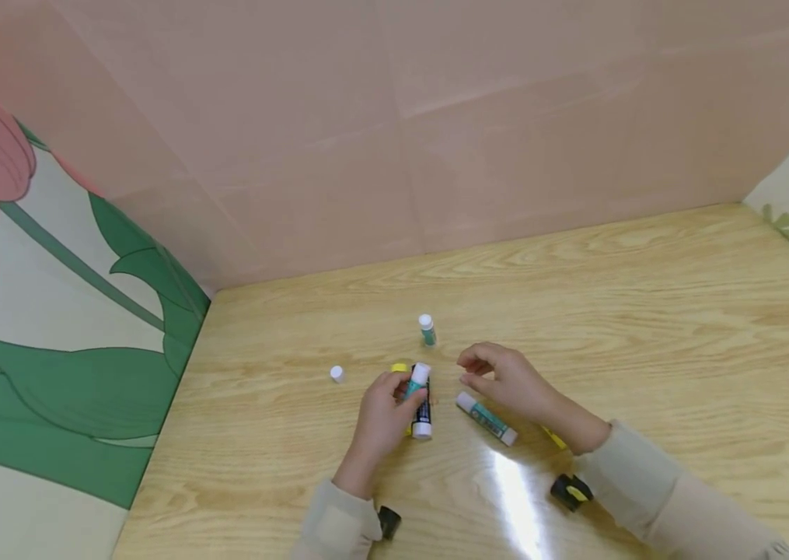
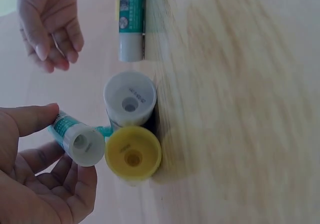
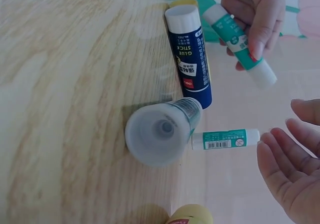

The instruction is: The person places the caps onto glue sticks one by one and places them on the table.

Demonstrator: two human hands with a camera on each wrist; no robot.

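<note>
My left hand (image 1: pixel 382 412) pinches a green-and-white glue stick (image 2: pixel 75 136) between thumb and fingers, tilted above the table. Just below it, a dark blue glue stick (image 3: pixel 190 59) with a white cap lies beside a yellow glue stick (image 2: pixel 133 153). My right hand (image 1: pixel 506 381) holds nothing; its fingers are loosely bent in the air. Under that hand lies another green-and-white glue stick (image 1: pixel 487 418). A small green glue stick (image 1: pixel 427 330) with a white top stands upright farther back, its barcode showing in the right wrist view.
A small white cap (image 1: pixel 336 374) sits left of the group on the wooden table (image 1: pixel 646 311). A yellow stick (image 1: pixel 553 437) shows partly beneath the right forearm. Black devices (image 1: pixel 569 492) are at both cuffs. A pink wall (image 1: pixel 394 140) rises behind the table.
</note>
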